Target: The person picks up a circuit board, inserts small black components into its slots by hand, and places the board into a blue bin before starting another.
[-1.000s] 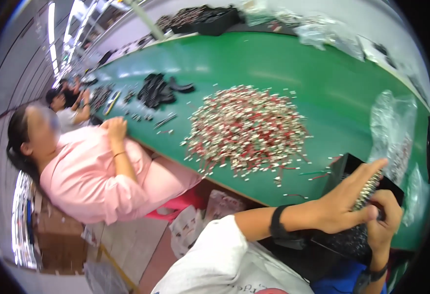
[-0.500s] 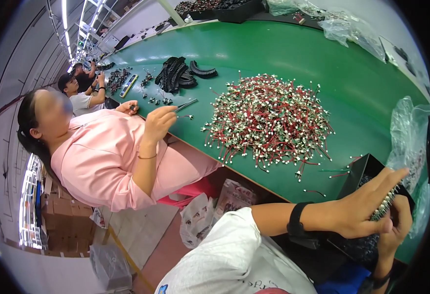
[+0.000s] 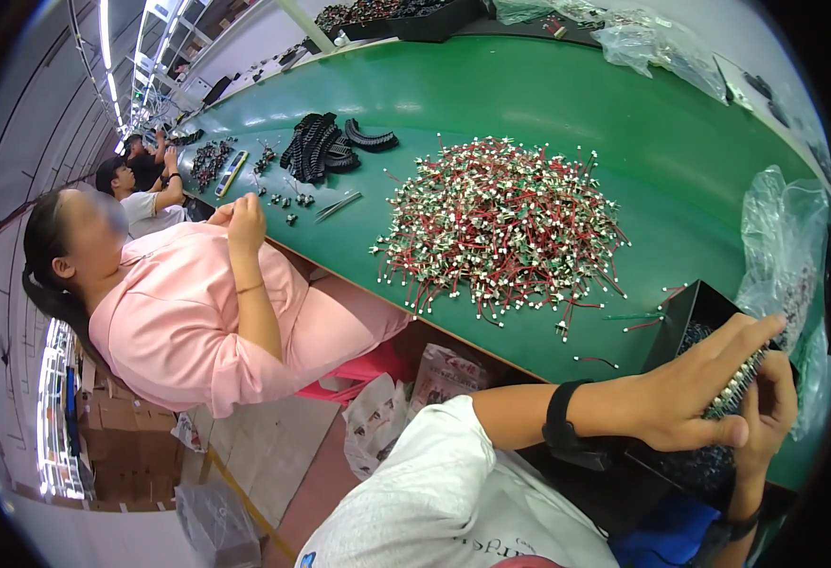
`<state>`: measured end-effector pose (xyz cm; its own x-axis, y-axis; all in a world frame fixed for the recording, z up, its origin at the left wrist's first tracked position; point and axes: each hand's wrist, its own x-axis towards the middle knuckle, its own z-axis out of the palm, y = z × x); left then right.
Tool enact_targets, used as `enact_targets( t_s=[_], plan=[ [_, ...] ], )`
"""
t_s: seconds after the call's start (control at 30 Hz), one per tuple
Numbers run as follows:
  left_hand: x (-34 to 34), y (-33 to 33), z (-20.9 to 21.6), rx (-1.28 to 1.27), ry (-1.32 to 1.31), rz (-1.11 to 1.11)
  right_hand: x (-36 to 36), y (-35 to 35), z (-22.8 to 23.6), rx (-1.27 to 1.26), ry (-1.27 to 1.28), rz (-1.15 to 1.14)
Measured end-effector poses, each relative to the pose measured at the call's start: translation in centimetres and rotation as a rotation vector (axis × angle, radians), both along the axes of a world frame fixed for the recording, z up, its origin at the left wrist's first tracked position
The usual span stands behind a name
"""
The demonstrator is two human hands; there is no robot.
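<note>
- Green tabletop (image 3: pixel 529 104) runs along a factory line; a co-worker in pink (image 3: pixel 188 322) sits at my left.
- My left hand (image 3: pixel 695 398) lies with fingers spread across a strip of pins (image 3: pixel 742 383), thumb beneath it.
- My right hand (image 3: pixel 770 407) is curled around the strip's far side, gripping it.
- Strip sits over a black tray (image 3: pixel 680 317) at the tabletop's near edge.
- Wire pile (image 3: pixel 505 222), red and white, lies just beyond the tray.
- Clear bag (image 3: pixel 780 237) rests to the right.

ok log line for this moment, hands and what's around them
left hand: on comb-like part strip | right hand: holds strip | black tray beneath | wire pile on green table
</note>
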<state>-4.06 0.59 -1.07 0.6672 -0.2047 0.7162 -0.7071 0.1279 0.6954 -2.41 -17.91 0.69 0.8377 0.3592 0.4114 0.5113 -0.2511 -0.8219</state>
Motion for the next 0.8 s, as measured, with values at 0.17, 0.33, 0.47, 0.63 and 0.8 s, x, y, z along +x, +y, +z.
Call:
enact_targets(
  t_s=[0.17,0.33,0.47,0.63,0.8],
  plan=[
    [-0.1,0.1,0.0,0.004,-0.003,-0.009,0.2,-0.8,-0.1,-0.031,0.08,0.014],
    [0.0,0.4,0.1,0.017,-0.041,-0.034,0.3,-0.8,0.0,-0.062,-0.024,0.003],
    [0.0,0.6,0.1,0.028,-0.026,0.05,0.1,-0.4,0.5,0.01,0.042,-0.039],
    [0.1,0.2,0.7,-0.021,0.071,0.012,-0.1,-1.4,2.4,-0.249,-0.142,-0.023],
    [0.2,1.6,-0.1,-0.206,0.355,-0.156,0.6,1.8,2.8,-0.054,-0.2,-0.015]
  ],
)
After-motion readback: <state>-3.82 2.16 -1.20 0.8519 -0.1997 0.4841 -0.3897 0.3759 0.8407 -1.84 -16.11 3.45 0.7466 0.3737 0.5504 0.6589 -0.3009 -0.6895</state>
